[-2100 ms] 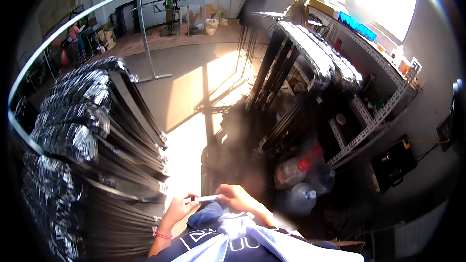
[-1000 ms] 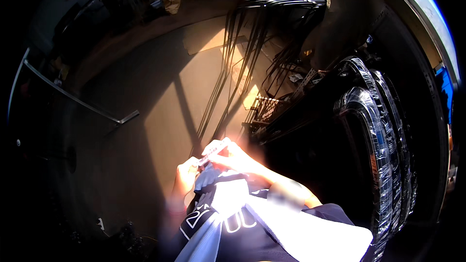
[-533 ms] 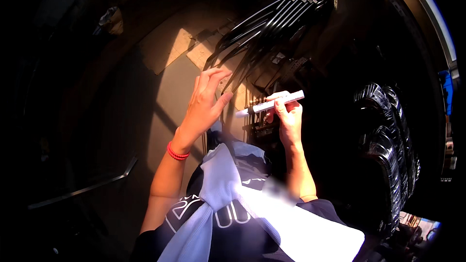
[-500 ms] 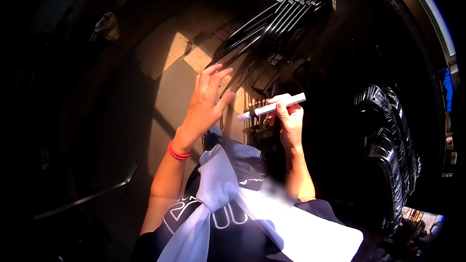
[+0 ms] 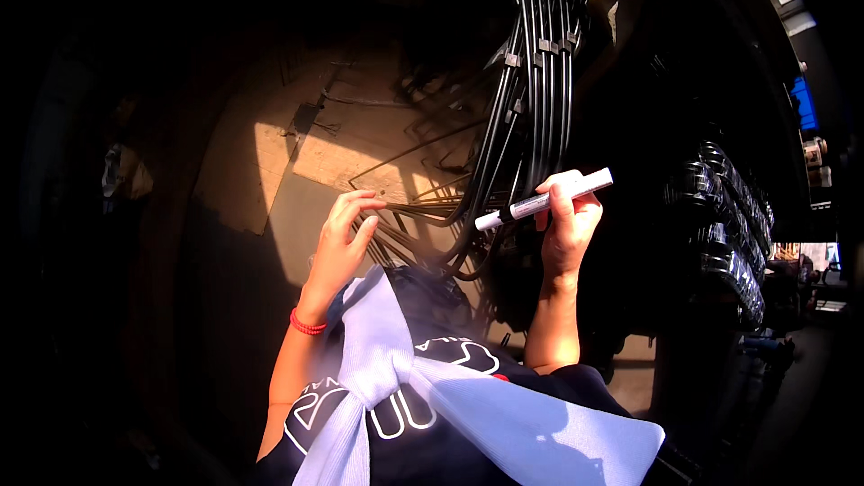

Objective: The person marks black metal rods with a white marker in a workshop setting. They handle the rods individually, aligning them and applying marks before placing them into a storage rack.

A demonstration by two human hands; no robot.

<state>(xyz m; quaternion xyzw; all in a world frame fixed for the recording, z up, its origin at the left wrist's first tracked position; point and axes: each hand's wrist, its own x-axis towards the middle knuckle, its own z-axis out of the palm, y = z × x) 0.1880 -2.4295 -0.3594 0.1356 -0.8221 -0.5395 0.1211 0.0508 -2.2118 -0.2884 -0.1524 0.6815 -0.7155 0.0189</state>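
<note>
A white marker pen point(image 5: 587, 184) with a dark band lies slanted across my right hand point(image 5: 574, 229), gripped between thumb and fingers. Its narrower end points left toward a bundle of black bent tubes point(image 5: 538, 108). My left hand point(image 5: 340, 238) is open, thumb apart from the fingers, and has a red beaded bracelet point(image 5: 307, 324) at the wrist. Its fingertips are at the thin bent ends of the tubes point(image 5: 423, 209); whether they touch cannot be made out. Small grey clips point(image 5: 545, 45) sit along the tubes.
Sunlit brown sheets point(image 5: 337, 162) lie on the floor beyond my left hand. Black coiled bundles in shiny wrap point(image 5: 727, 261) stand to the right. A light cloth point(image 5: 378, 378) is knotted over my dark shirt. Deep shadow hides much of the surroundings.
The view has shifted, and the tubes now run more upright, their bent ends between my hands. My left hand sits lower and further left; my right hand is further right, still holding the marker.
</note>
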